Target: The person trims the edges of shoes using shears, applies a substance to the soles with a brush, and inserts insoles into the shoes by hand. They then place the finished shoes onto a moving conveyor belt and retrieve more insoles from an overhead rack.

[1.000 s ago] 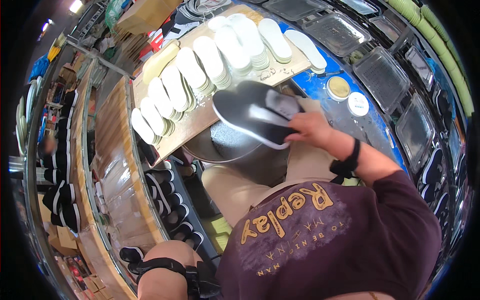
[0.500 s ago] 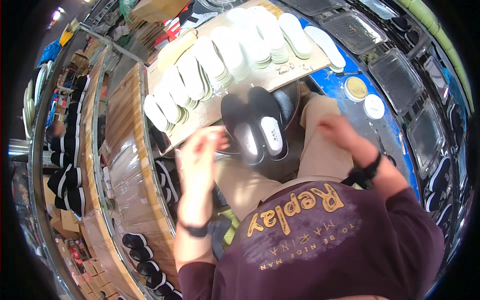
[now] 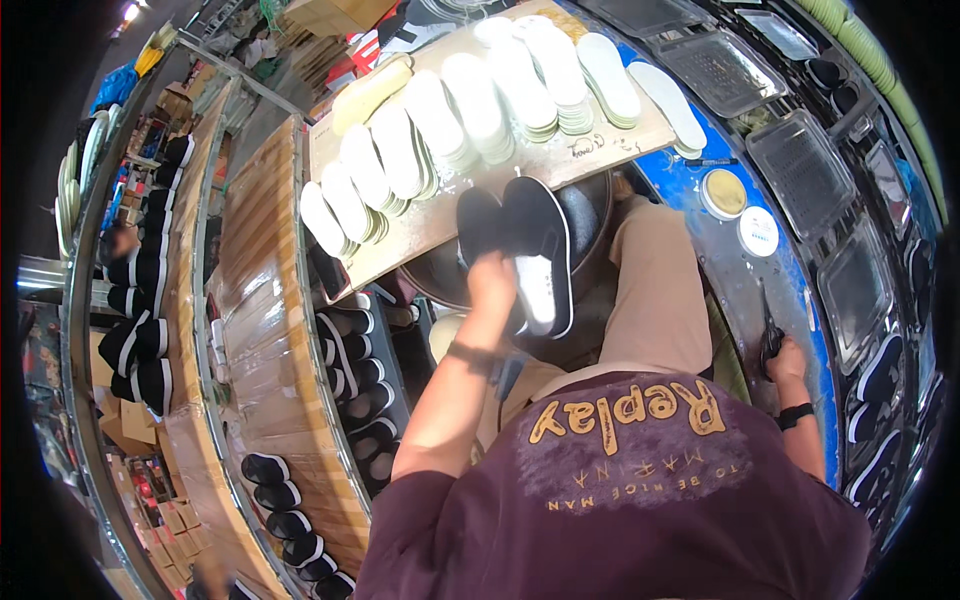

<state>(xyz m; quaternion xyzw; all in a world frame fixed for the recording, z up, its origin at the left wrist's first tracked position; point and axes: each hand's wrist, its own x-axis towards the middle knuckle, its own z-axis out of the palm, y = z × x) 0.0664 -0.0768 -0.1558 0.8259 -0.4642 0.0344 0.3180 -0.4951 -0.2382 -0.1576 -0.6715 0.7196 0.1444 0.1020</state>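
A pair of black slip-on shoes with a white insole (image 3: 530, 250) is being held over a dark round pan (image 3: 590, 215) in front of the person's lap. The left hand (image 3: 492, 283) is clenched around the heel ends, fingers wrapped on the shoes. The right hand (image 3: 785, 360) is resting on the blue-edged metal bench (image 3: 745, 300), fingers closed on a small dark tool (image 3: 770, 340).

Handling, as judged: the shoes are looking light and flexible, with soft uppers and bendy soles; little risk of breakage, some risk of the pair splaying apart if gripped loosely. A hold across both heels, or pinching the two sidewalls together at mid-length, is being judged the steadiest.

Containers and markings: a round open tin with yellowish contents (image 3: 725, 192) and a round white lid with small print (image 3: 759, 232) are lying side by side on the bench. A blue pen (image 3: 712, 162) is lying above them. Stacks of white foam insoles (image 3: 470, 110) are being kept in rows on a pale wooden board (image 3: 600, 160), which is bearing handwritten marks near its lower edge. Brown cardboard boxes (image 3: 135, 425) are sitting at the far left.
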